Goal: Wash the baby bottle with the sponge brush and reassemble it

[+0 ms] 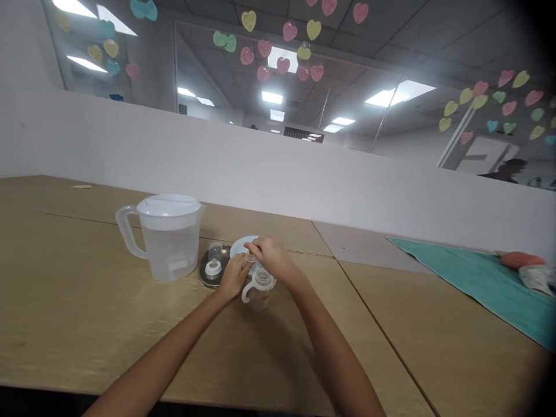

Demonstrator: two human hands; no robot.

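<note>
My left hand (pixel 234 276) and my right hand (pixel 274 259) meet above a pale plate (pixel 240 245), fingers closed around a small clear round piece (pixel 251 256). Its exact kind is too small to tell. Just below them a clear baby bottle (pixel 259 296) with white side handles stands upright on the table, its mouth uncovered. Left of my left hand lies a dark metal tray (pixel 205 280). On it are a bottle teat in a white ring (pixel 212 268) and a clear dome cap (pixel 215 251). My right hand partly hides the plate.
A large translucent lidded pitcher (pixel 171 240) stands left of the tray. At the right, a teal cloth (pixel 469 275) bears an orange-red object (pixel 521 260) and a whitish one (pixel 536 279). A white wall (pixel 260 168) with glass above borders the wooden table (pixel 108 324). Behind the glass is a person (pixel 506 172).
</note>
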